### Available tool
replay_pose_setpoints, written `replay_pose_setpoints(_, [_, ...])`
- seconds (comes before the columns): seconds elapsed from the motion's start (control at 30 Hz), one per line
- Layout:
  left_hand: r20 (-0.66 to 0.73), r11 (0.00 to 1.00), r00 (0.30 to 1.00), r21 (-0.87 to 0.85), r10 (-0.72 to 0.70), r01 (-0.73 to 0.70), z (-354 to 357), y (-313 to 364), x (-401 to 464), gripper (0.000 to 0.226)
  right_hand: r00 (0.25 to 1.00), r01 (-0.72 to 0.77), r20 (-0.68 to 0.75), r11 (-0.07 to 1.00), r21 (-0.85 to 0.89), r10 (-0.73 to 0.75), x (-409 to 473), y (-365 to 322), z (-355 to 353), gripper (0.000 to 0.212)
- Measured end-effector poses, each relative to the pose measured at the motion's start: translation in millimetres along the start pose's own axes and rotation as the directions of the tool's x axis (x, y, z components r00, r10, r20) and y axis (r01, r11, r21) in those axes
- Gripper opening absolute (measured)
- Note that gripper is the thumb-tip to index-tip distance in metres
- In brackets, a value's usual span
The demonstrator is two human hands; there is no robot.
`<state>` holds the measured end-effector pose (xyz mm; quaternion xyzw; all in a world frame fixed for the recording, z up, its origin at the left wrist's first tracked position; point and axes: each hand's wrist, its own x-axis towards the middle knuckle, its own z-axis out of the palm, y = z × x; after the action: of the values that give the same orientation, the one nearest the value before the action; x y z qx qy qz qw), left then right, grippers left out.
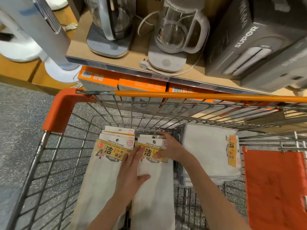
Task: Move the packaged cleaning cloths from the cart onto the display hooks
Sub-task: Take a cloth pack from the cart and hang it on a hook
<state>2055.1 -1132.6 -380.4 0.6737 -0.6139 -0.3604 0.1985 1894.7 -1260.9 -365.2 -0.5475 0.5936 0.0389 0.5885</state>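
Two hands work on one pack inside the cart (54,112). The right hand (172,147) curls its fingers over the header card of the middle pack (153,165), thumb on the yellow band, pinching the card's right edge. The left hand (131,173) lies flat on the pack's white cloth, fingers straight and close together, thumb spread to the right.

Handling, as a judgement: each pack is light and limp; the cloth folds and sags, and only the header card is stiff. Take hold at the card, near its punched hang hole, so that the hole meets a hook squarely. Any film wrap may be slippery.

Another stack of packs (114,146) lies just to the left, touching the middle pack. A third stack (211,151) lies turned sideways at the right of the basket.

Legible writing: "Cleaning towels" on the cards, with a large "洁" and a "4". "SUPOR" shows on the grey box (252,39) on the shelf and on the orange boxes (141,85) below it. No display hooks are in view.
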Motion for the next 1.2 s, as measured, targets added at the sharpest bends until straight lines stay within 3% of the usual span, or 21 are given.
replay_pose_setpoints(0.53, [0.013, 0.998, 1.000, 0.069, -0.016, 0.015, 5.3, -7.0, -3.0, 0.114, 1.000, 0.007, 0.016, 0.989, 0.150, -0.009, -3.0, 1.9, -0.5, 0.106])
replay_pose_setpoints(0.73, [-0.017, 0.997, 1.000, 0.073, -0.016, 0.017, 5.2, -5.2, -4.6, 0.108, 0.999, 0.017, 0.026, 0.995, 0.101, -0.019, -8.7, -4.6, -2.3, 0.100])
replay_pose_setpoints(1.2, [-0.056, 0.995, 0.998, 0.095, -0.025, 0.031, 3.7, -2.9, -9.7, 0.105, 1.000, 0.023, -0.010, 0.983, 0.183, -0.022, -18.5, 5.7, 5.0, 0.102])
